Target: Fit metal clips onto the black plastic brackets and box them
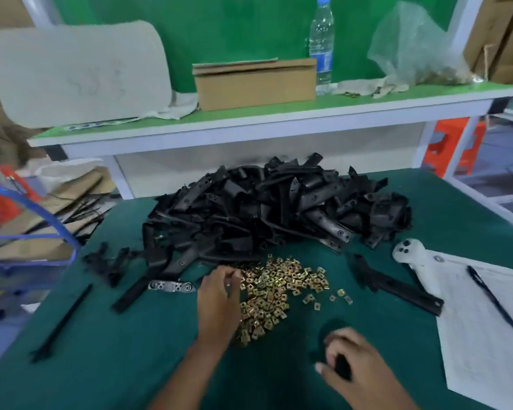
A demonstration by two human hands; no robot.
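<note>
- Now the left hand (pixel 218 303) reaches forward over the near edge of the gold metal clips (pixel 279 288), palm down, its fingers (pixel 231 273) curled together at the pile's left edge as if pinching something small; what they grip is too blurred to tell.
- The right hand (pixel 356 368) sits nearer the body, low on the green desk (pixel 107 365), its fingers curled round a dark, small piece (pixel 342 368) that is mostly hidden.
- The clips lie spread in a loose heap at the desk's middle, with a few strays to the right.
- Just behind them rises a big tangled heap of black plastic brackets (pixel 279 211).
- A silvery metal plate (pixel 172 286) lies just left of the left hand, touching a black bracket.
- A long black bracket (pixel 397 287) lies alone to the right, beside a white bracket (pixel 412 255) and a paper sheet (pixel 483 335) with a pen (pixel 492 297) on it.
- A thin black strip (pixel 62 321) lies at far left.
- On the shelf behind stand a cardboard box (pixel 255 84), a water bottle (pixel 322 45) and a plastic bag (pixel 418 45).
</note>
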